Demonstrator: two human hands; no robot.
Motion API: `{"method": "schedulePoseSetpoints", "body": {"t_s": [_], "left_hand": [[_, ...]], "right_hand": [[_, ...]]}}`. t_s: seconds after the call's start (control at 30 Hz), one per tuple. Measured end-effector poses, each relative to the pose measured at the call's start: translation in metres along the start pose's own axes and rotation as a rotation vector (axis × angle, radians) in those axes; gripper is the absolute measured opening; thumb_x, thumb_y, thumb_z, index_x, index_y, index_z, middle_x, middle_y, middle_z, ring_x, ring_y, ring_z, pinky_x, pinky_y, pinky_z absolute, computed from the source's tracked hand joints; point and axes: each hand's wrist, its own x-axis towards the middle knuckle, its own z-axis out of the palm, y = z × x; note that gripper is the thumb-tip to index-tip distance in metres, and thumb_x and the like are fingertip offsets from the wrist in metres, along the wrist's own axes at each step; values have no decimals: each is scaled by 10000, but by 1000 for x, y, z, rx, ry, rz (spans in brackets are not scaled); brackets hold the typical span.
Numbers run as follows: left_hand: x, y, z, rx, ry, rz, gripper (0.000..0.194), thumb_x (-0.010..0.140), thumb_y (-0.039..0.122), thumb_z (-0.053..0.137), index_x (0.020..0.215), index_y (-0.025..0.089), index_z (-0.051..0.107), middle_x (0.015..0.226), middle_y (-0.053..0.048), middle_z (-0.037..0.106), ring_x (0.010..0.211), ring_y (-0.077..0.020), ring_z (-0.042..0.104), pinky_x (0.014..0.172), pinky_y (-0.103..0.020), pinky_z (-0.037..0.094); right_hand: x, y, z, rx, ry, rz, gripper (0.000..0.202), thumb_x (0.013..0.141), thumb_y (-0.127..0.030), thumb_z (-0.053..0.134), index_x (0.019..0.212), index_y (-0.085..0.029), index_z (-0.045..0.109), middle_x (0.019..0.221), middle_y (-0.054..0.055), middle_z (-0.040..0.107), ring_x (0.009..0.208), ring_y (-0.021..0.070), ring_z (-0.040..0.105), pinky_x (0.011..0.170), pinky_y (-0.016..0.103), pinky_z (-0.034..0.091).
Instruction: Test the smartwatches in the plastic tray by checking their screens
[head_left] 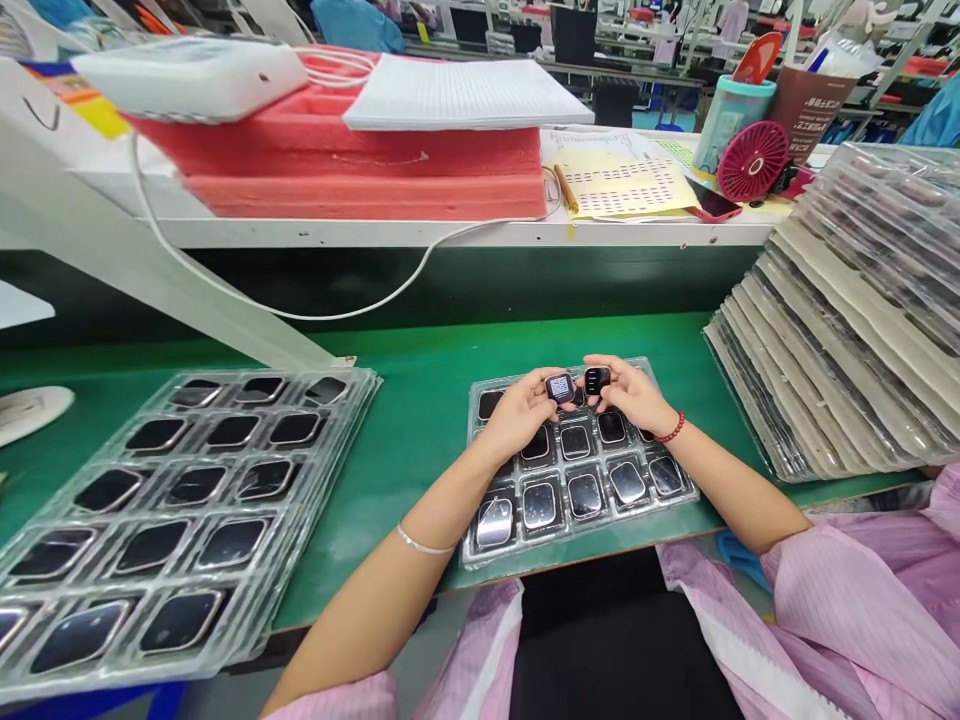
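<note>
My left hand (523, 408) is closed on a smartwatch body (560, 388) whose lit screen shows a square code. Close beside it, my right hand (628, 393) grips a second smartwatch body (597, 380) with a dark screen and a few lines of light text. Neither watch has a strap that I can see. Both hands are above a clear plastic tray (517, 551) holding rows of watch bodies with mostly black faces. My hands and wrists hide part of its back rows.
On the left, a stack of clear trays (281, 560) holds more watch bodies. Another tall, leaning tray stack (832, 350) stands at the right. Behind, a white shelf (450, 233) carries red foam (360, 170), a notebook (465, 92) and a small fan (752, 160). A white cable (330, 317) droops below it.
</note>
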Motion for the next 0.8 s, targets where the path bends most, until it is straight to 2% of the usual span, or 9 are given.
{"method": "schedulePoseSetpoints", "body": {"t_s": [0.2,0.3,0.37,0.43,0.57,0.63,0.8], "left_hand": [[-3,2,-1,43,24,23,428,792,303,629,1185,144,574,1026,-93,724,764,-187,713,589,-251,511],[-4,3,-1,80,42,33,408,820,362,619,1158,134,603,918,-75,719,727,-194,710,568,-257,503],[-4,3,-1,88,41,34,396,809,347,628,1142,134,610,920,-76,720,728,-199,712,568,-261,503],[-4,3,0,84,36,27,395,781,304,641,1138,138,603,966,-85,724,732,-198,711,568,-258,502],[-5,3,1,78,36,2,417,737,237,654,1140,154,591,1040,-87,720,764,-196,710,586,-255,502],[-5,3,1,76,43,4,405,742,255,668,1129,156,600,1031,-85,718,771,-199,709,593,-257,498],[-4,2,0,89,87,5,347,755,346,694,1039,154,640,912,-67,717,646,-170,687,523,-238,443]], "right_hand": [[-2,-6,3,-38,14,-11,414,821,-188,579,1235,-203,576,1061,54,708,745,130,693,605,230,586],[-3,-8,3,-39,42,-14,293,870,-298,581,1134,-181,628,969,53,731,665,119,681,572,219,565],[-3,-9,3,-36,60,-2,251,892,-347,564,1049,-171,652,890,46,735,605,108,661,565,221,559],[-3,-9,4,-31,65,12,233,894,-346,559,1013,-169,654,865,43,734,585,104,652,560,223,557],[-3,-9,5,-31,58,6,296,824,-250,614,1113,-186,620,990,53,726,674,120,680,565,219,562],[-3,-9,6,-43,50,3,336,801,-227,636,1134,-189,607,1019,56,719,696,122,682,580,222,569],[-3,-6,7,-86,57,15,262,841,-262,622,1088,-176,612,962,51,729,648,107,670,594,229,575]]}}
